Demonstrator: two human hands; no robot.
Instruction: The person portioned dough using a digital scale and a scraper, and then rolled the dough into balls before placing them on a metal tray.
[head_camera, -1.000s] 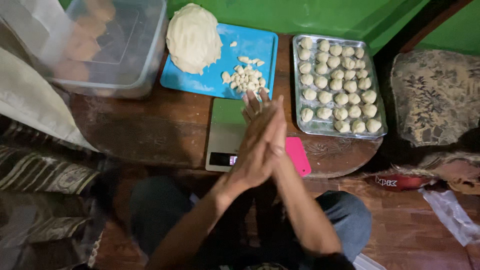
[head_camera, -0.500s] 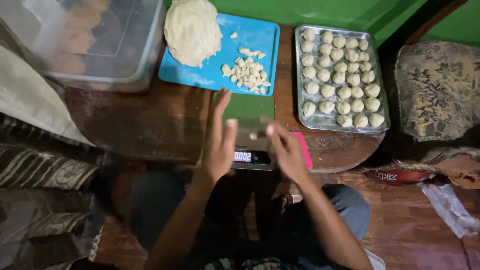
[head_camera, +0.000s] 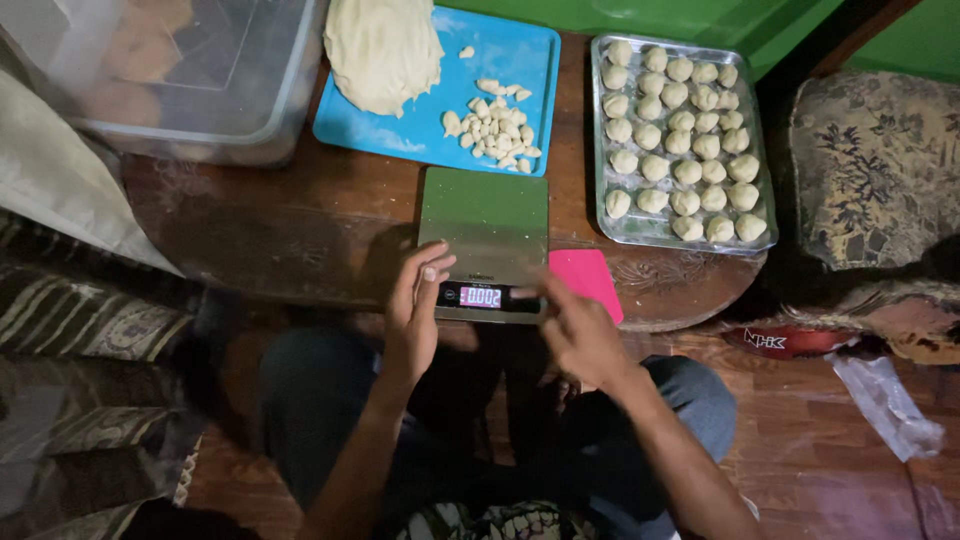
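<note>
A steel kitchen scale (head_camera: 485, 220) with a lit display lies on the dark wooden table (head_camera: 300, 230) just in front of me. My left hand (head_camera: 415, 310) rests at the scale's near left corner, fingers apart, holding nothing. My right hand (head_camera: 575, 330) hovers at the scale's near right edge, one finger pointing at the display, and appears to hold nothing. Beyond the scale a blue cutting board (head_camera: 440, 90) carries a big lump of pale dough (head_camera: 383, 50) and several small cut dough pieces (head_camera: 495, 125).
A metal tray (head_camera: 765, 215) with several dough balls sits at the right of the table. A pink scraper (head_camera: 585, 280) lies beside the scale. A clear plastic tub (head_camera: 170, 80) stands at the left. A patterned cushion (head_camera: 875, 165) lies on the floor at the right.
My hands were pressed together over the scale a second ago. They have since parted and dropped to the scale's near edge.
</note>
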